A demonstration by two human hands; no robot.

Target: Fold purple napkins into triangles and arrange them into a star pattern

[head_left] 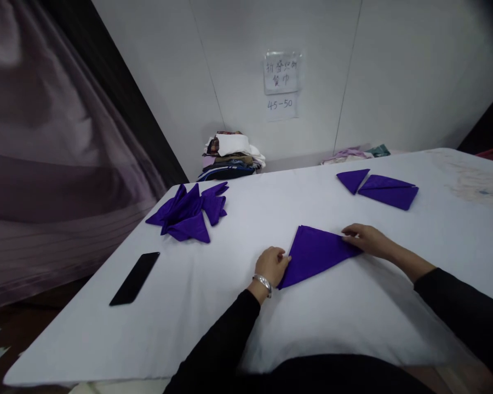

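A purple cloth napkin (318,254), folded into a flat triangle, lies on the white-covered table. At its left edge is my left hand (270,266), with a silver bracelet at the wrist; the curled fingers and thumb hold that edge. My right hand (367,241) has the napkin's pointed right corner between thumb and fingers, and it partly hides that tip. The cloth's middle lies uncovered between the two hands.
Crumpled purple napkins (184,213) lie at the back left, near a black phone-like slab (135,279). Folded purple pieces, a small triangle (352,180) and a larger one (388,191), sit at the back right. A clothes stack (232,156) stands by the wall.
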